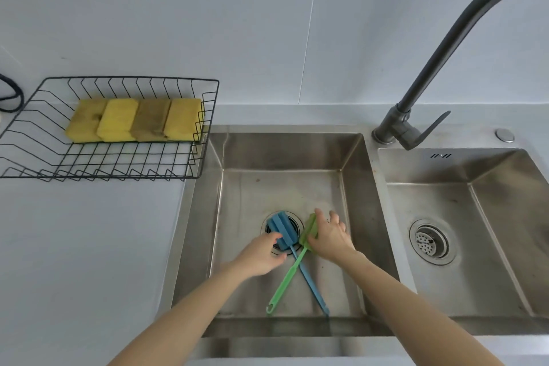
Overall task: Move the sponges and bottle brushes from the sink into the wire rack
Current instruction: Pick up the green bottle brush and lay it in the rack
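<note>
Down on the sink (353,202) floor, my left hand (261,255) was closing on the blue brush (282,232) head over the drain; my right hand (329,237) lay curled over the green brush (309,232) head, grip unconfirmed. Handles crossed toward six o'clock. I judged lifting them apart cleanest. Four sponges (136,120) sat in the wire rack (118,163) at ten o'clock. No legible writing.
</note>
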`<state>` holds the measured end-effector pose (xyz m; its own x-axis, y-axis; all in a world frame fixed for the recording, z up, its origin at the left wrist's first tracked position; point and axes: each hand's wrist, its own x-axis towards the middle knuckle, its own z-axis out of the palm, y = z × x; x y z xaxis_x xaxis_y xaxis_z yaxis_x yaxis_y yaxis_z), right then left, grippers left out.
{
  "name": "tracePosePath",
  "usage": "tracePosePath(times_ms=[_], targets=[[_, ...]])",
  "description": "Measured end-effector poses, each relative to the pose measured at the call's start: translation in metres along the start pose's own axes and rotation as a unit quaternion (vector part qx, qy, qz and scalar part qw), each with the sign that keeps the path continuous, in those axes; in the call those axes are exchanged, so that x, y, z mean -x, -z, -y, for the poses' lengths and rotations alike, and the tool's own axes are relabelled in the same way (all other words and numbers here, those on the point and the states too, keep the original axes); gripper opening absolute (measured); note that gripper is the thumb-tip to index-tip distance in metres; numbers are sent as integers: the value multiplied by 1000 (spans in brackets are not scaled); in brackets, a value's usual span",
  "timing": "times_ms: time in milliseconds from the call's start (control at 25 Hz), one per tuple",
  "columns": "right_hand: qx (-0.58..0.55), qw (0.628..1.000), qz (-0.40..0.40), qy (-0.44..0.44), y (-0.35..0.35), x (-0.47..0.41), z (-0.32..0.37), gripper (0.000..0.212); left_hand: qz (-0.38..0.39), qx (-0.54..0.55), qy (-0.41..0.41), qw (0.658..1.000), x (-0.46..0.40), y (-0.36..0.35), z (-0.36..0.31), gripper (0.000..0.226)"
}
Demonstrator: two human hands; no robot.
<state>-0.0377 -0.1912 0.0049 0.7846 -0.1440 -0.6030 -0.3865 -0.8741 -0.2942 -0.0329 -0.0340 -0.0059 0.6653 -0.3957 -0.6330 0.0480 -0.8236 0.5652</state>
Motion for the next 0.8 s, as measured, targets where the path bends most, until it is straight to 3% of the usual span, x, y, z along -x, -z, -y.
tracePosePath(times_ms=[200, 400, 800], targets=[[-134, 989, 22, -60, -19, -19, -10, 64, 11, 16, 33, 999, -17, -32, 9, 48], [-206, 970, 7, -126, -34, -37, -15, 81, 30, -1, 78, 996, -32, -56, 21, 38], [-286, 944, -12, -167, -44, -48, -19, 69, 41, 24, 104, 993, -44, -73, 26, 30]])
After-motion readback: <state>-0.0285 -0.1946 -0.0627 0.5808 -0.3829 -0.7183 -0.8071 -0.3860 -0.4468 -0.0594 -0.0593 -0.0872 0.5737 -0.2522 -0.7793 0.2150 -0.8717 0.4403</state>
